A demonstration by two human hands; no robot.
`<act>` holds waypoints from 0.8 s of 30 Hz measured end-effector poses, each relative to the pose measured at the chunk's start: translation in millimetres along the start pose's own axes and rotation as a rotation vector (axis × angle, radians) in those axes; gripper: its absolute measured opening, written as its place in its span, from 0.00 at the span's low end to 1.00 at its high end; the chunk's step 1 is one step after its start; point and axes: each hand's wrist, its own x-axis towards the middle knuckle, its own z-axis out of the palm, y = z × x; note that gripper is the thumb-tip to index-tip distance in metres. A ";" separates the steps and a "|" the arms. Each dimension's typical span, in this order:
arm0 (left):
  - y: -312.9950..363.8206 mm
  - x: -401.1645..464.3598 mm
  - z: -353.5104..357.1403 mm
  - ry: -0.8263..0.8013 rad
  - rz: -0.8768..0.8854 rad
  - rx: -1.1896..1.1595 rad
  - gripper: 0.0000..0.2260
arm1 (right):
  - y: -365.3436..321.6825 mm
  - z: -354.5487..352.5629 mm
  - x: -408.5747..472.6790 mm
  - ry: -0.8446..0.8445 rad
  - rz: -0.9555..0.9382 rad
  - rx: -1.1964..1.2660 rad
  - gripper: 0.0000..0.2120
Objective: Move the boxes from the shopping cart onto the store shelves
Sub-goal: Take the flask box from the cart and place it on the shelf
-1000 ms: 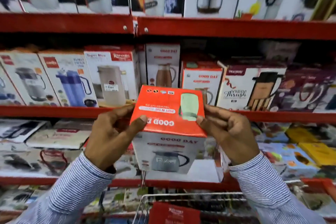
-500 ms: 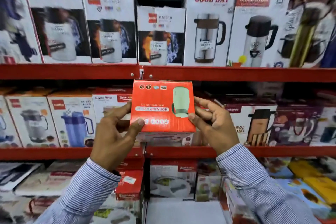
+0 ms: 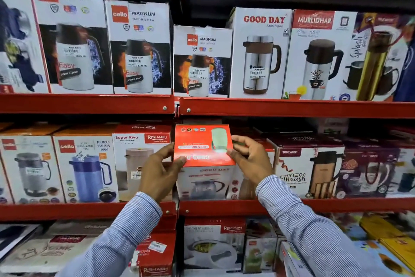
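Note:
A Good Day box [image 3: 203, 148] with a red top and a white front showing a kettle sits at the middle red shelf [image 3: 224, 206], between the Rishabh Super Riva box [image 3: 139, 155] and a Trueware box [image 3: 310, 171]. My left hand [image 3: 158, 175] grips its left side with the thumb on the red top. The box's right side is held by my right hand [image 3: 250, 160], fingers over the top edge. Whether the box rests on the shelf board or on other stock I cannot tell. The shopping cart is out of view.
The upper shelf [image 3: 292, 107] carries tall Cello Magnum [image 3: 139, 47], Good Day and Murlidhar flask boxes. Cello jug boxes [image 3: 86, 169] fill the middle shelf's left. Below, Rishabh boxes [image 3: 213, 243] and flat cartons crowd the lower shelf. Little gap shows around the held box.
Both hands have carried the red-topped box up and forward from in front of the lower shelf into the middle shelf row. The view has tilted upward and the cart has dropped out of sight.

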 end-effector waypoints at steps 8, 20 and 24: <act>2.5 34.0 13.4 0.115 0.102 0.275 0.17 | -3.1 7.5 40.5 0.037 -0.115 -0.334 0.10; -1.6 39.6 44.6 0.001 0.069 0.434 0.40 | 13.0 19.7 42.8 -0.158 -0.227 -1.019 0.36; -2.9 33.0 48.3 0.003 0.097 0.450 0.40 | 17.8 16.9 39.9 -0.166 -0.246 -1.065 0.44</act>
